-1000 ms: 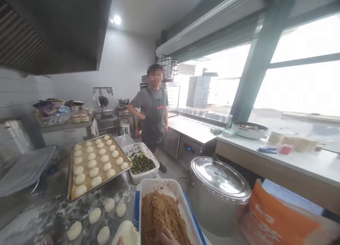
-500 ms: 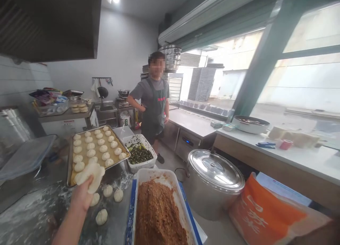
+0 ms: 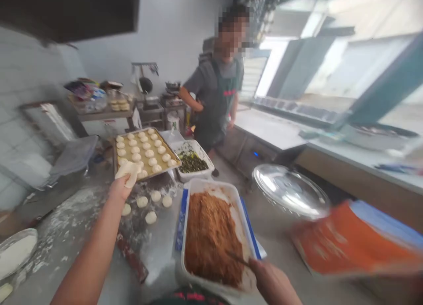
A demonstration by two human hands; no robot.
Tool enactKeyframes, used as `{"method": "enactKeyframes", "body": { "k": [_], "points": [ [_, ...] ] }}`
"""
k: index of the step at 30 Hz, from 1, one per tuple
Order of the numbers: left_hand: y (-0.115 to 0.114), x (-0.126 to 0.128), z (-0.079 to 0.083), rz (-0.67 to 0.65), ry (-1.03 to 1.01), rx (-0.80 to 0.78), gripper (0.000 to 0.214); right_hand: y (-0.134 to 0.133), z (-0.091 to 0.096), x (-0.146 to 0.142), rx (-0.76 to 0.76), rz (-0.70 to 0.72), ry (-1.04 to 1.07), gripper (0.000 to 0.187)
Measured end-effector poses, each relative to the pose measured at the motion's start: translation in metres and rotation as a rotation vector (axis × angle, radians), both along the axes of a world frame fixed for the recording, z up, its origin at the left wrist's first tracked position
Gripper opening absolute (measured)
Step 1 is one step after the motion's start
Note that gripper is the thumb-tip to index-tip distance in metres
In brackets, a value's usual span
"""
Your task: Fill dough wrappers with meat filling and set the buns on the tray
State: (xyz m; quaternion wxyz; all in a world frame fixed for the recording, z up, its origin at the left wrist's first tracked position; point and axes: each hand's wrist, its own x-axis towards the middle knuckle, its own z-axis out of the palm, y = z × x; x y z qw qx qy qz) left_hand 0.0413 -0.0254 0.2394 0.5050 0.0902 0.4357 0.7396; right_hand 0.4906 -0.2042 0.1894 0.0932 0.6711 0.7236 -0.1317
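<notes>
My left hand (image 3: 119,189) is stretched forward over the floured worktop, its fingers closed on a flat round of white dough (image 3: 129,172) held at the near edge of the metal baking tray (image 3: 116,165) of raw buns. My right hand (image 3: 268,279) is low at the near right corner of the white tub of brown minced filling (image 3: 211,236), gripping a thin dark utensil (image 3: 237,259) whose tip lies in the filling. Several small dough pieces (image 3: 151,205) lie on the flour between the tray and the tub.
A second white tub with chopped greens (image 3: 192,161) stands behind the filling. A large steel pot with lid (image 3: 290,194) and an orange bag (image 3: 346,243) are on the right. A person in a grey apron (image 3: 216,98) stands by the far counter. A bowl of flour (image 3: 15,254) sits at left.
The view has swung down and left. My left hand has carried the dough round further out to the tray's edge. My right hand has come into view, holding a utensil in the filling.
</notes>
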Motion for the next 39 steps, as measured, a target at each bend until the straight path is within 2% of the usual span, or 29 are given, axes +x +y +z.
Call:
{"method": "enactKeyframes", "body": {
  "k": [3,6,10,12,16,19,22,27,30,34,39],
  "points": [
    [-0.032,0.023,-0.037,-0.159,-0.079,0.016,0.044,0.003,0.007,-0.006,-0.042,0.028,-0.045,0.035],
    [-0.065,0.043,-0.068,-0.311,-0.230,0.026,0.042,0.003,0.007,-0.013,-0.113,0.034,-0.062,0.029],
    [-0.100,0.074,-0.091,-0.518,-0.447,0.107,0.038,0.000,0.004,-0.018,-0.128,0.022,-0.101,0.025],
    [-0.111,0.092,-0.094,-0.570,-0.457,0.049,0.042,0.002,0.003,-0.017,-0.126,0.009,-0.111,0.025],
    [-0.124,0.125,-0.096,-0.575,-0.482,-0.111,0.039,0.011,0.004,-0.013,-0.194,-0.031,-0.079,0.022],
    [-0.134,0.142,-0.107,-0.610,-0.528,-0.157,0.037,0.016,0.000,-0.009,-0.254,-0.069,-0.022,0.018],
    [-0.144,0.154,-0.122,-0.636,-0.570,-0.166,0.036,0.016,-0.008,-0.005,-0.282,-0.090,0.024,0.023],
    [-0.150,0.163,-0.131,-0.621,-0.595,-0.165,0.032,0.000,-0.017,-0.005,-0.233,-0.105,0.027,0.027],
    [-0.150,0.163,-0.132,-0.627,-0.576,-0.178,0.031,-0.011,-0.016,-0.008,-0.165,-0.034,0.034,0.026],
    [-0.150,0.165,-0.131,-0.640,-0.525,-0.174,0.029,-0.013,-0.015,-0.010,-0.166,0.030,0.096,0.029],
    [-0.151,0.168,-0.127,-0.653,-0.510,-0.150,0.028,0.009,-0.021,-0.013,-0.293,-0.163,0.213,0.022]
  ]
}}
